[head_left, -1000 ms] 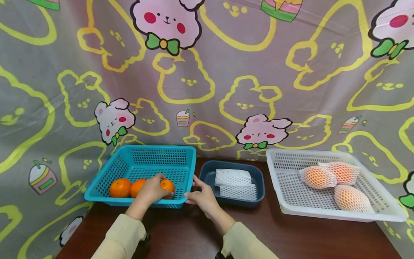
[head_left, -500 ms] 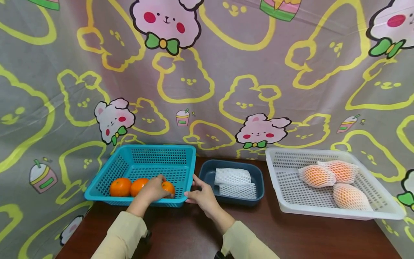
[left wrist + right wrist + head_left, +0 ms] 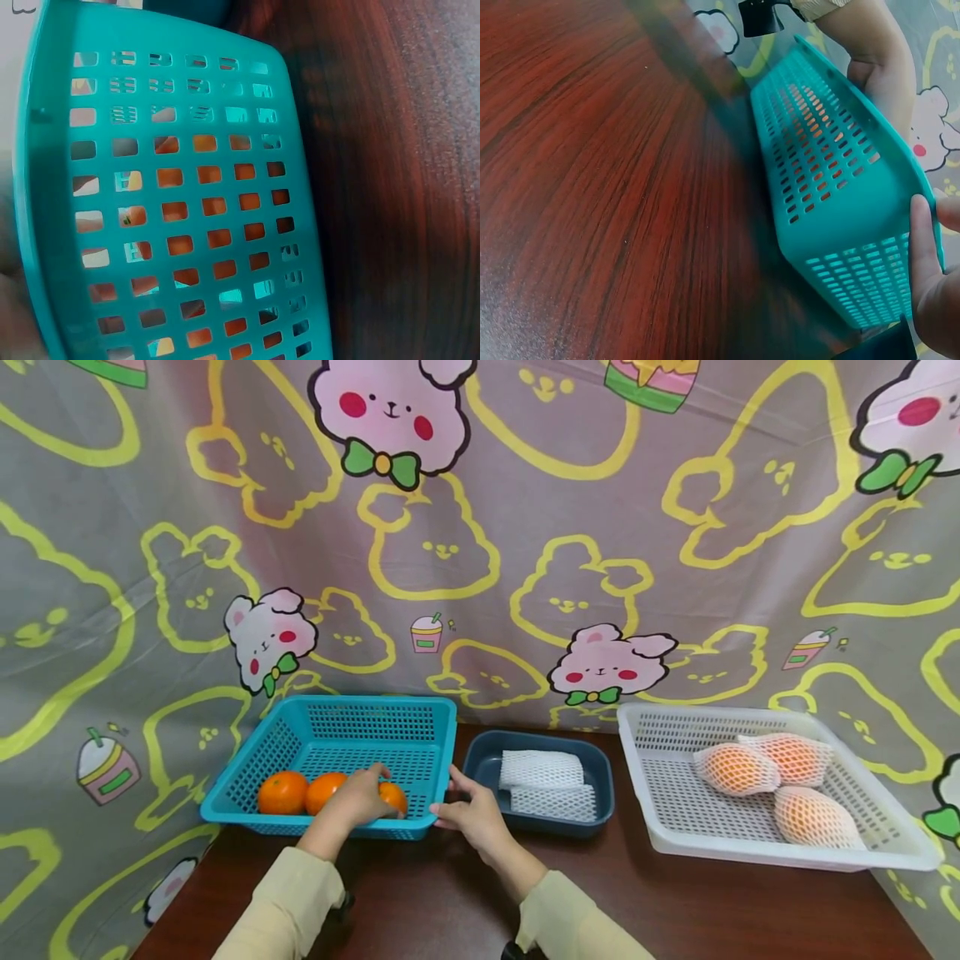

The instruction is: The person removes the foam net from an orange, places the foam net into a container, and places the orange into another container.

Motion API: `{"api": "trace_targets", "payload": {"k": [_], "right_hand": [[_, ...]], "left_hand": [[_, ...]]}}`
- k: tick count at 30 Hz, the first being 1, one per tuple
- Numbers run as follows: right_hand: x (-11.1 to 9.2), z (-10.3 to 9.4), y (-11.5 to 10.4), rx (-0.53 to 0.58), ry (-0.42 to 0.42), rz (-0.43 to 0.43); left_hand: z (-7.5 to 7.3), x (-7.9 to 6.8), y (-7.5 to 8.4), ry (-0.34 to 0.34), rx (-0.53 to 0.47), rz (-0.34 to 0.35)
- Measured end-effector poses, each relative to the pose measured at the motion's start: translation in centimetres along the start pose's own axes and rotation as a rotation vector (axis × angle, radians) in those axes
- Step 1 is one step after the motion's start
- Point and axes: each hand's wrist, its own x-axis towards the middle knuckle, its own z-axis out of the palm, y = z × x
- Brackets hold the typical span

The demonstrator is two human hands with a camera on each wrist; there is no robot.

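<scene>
Three oranges lie along the near side of a turquoise perforated basket (image 3: pixel 378 702): a left orange (image 3: pixel 282 793), a middle orange (image 3: pixel 324 791) and a right orange (image 3: pixel 392 797). My left hand (image 3: pixel 358 797) reaches over the near rim and grips the right orange, thumb in front and fingers behind, covering part of it. In the left wrist view, orange skin shows through the holes of the basket wall (image 3: pixel 154 296), and the hand is a blur at the left edge. My right hand (image 3: pixel 474 814) pinches the basket's near right corner; in the right wrist view its thumb (image 3: pixel 924 232) presses on the rim.
A dark blue tray (image 3: pixel 487 745) with white foam net sleeves (image 3: pixel 542 770) stands right of the basket. Farther right, a white basket (image 3: pixel 663 814) holds net-wrapped fruit (image 3: pixel 817 817). A patterned curtain (image 3: pixel 480 527) hangs behind the dark wooden table (image 3: pixel 420 902).
</scene>
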Motion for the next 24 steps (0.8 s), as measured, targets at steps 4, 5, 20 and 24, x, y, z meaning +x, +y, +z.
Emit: {"api": "trace_targets", "payload": {"k": [4,5,20,24], "right_hand": [[-0.1,0.0,0.0,0.011,0.004,0.000],[-0.1,0.0,0.0,0.015,0.005,0.000],[0.1,-2.0,-0.5,-0.019,-0.048,0.009],[-0.2,-3.0,-0.9,-0.038,-0.055,0.012]], "left_hand": [[0.1,-0.2,0.1,0.013,0.002,-0.015],[0.1,-0.2,0.2,0.017,0.002,-0.017],[0.8,-0.4,0.5,0.166,0.006,0.057],[1.0,-0.6,1.0,0.225,-0.018,0.111]]}}
